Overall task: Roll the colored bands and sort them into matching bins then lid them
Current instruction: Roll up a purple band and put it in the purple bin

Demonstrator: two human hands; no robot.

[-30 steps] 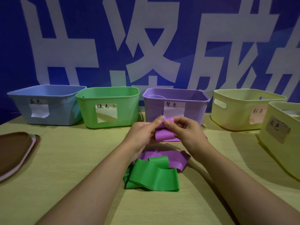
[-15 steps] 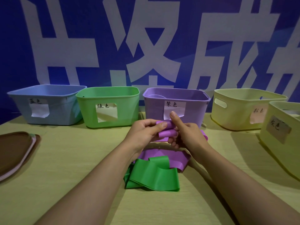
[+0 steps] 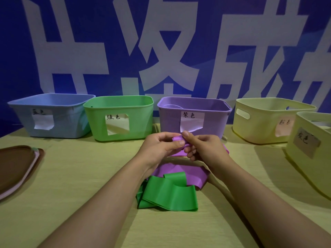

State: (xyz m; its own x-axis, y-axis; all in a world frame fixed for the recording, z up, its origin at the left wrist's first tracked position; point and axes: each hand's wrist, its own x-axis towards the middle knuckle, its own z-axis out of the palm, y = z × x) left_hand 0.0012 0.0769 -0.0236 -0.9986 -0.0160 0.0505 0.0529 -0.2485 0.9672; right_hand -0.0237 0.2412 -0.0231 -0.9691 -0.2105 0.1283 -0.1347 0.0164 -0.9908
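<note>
Between both hands [image 3: 180, 146], purple band [image 3: 179, 139]

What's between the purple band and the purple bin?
Nothing visible. Both hands, left hand and right hand, hold the purple band just in front of the purple bin, whose top is open. The green band lies nearer the person, out of the path.

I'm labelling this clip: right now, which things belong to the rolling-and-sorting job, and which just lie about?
In use: left hand, right hand, purple band, purple bin.
Waiting: green band, green bin, blue bin, two yellow bins, lids.
</note>
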